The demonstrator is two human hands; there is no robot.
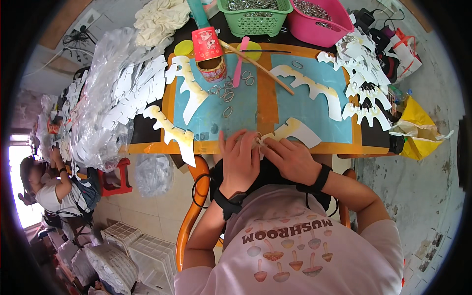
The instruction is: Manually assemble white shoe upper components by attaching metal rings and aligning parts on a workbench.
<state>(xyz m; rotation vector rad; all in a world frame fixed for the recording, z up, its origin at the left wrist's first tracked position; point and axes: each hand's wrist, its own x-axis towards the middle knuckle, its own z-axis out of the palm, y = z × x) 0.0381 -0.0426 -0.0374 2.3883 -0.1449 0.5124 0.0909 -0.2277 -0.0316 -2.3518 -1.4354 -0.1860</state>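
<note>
Pinching a white scalloped cutout (295, 132) flat at the counter (268, 105) edge, the left hand (240, 160) and right hand (290, 158) both close on it, steadying it, metal rings (223, 93) lying above.

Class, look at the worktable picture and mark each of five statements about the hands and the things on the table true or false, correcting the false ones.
1. Both hands, left hand and right hand, rest on a white cut-out piece at the near table edge. True.
2. The green basket stands on the floor. False: it stands at the far end of the table, beside the pink basket.
3. Loose metal rings lie on the blue mat. True.
4. The red paper cup lies in the pink basket. False: it sits upside down on a patterned tin.
5. The right hand holds the long wooden stick. False: the stick lies untouched on the table.
</note>
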